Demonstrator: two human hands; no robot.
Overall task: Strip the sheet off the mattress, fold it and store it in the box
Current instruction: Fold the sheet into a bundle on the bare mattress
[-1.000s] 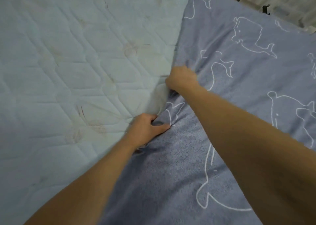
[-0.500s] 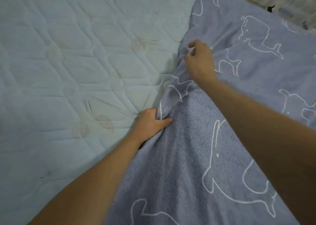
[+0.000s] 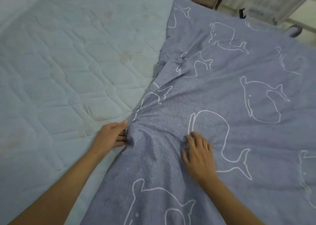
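The blue-grey sheet (image 3: 227,81) lies on the right side of the bed. It has white whale drawings (image 3: 259,101) all over it. It has been pulled off the left side, so the pale quilted mattress (image 3: 59,71) is bare there, with some small brown marks on it. The edge of the sheet runs from the far middle down toward the near left.

The left hand (image 3: 111,136) is at that edge, close to the person. Its fingers (image 3: 122,140) and thumb are curled round a bunch of the sheet and hold it tight. The cloth makes folds that spread out from this hand toward the far right.

The right hand (image 3: 199,154) is just to the right, on top of the sheet and next to a whale's tail. It looks blurry. Its fingers (image 3: 189,139) are spread out and lie on the cloth, holding nothing.
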